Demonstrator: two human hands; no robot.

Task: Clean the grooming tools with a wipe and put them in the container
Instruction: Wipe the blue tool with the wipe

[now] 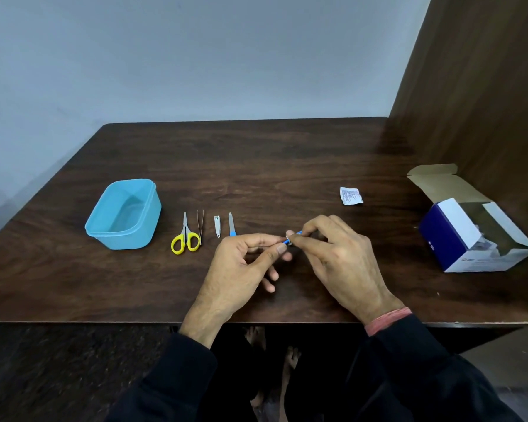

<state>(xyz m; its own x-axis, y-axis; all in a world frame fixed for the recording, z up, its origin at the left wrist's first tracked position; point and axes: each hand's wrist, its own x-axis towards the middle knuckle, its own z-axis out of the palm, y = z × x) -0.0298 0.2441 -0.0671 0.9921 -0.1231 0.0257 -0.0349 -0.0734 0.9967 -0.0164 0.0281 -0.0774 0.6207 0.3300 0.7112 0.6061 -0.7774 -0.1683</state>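
Observation:
Both hands meet over the middle of the dark wooden table [256, 166]. My left hand [244, 266] and my right hand [336, 257] each pinch one end of a small blue and white wipe sachet [291, 237] between thumb and fingers. To the left lie four tools in a row: yellow-handled scissors [185, 237], thin tweezers [200, 226], a small nail clipper [217, 226] and a blue-handled nail file [231, 224]. Further left stands an open light blue plastic container [104, 229] with nothing in it.
A torn white sachet wrapper [351, 195] lies at the right of the middle. An open blue and white cardboard box [470, 239] lies on its side near the table's right edge. A brown panel [482, 86] rises on the right, a grey wall behind.

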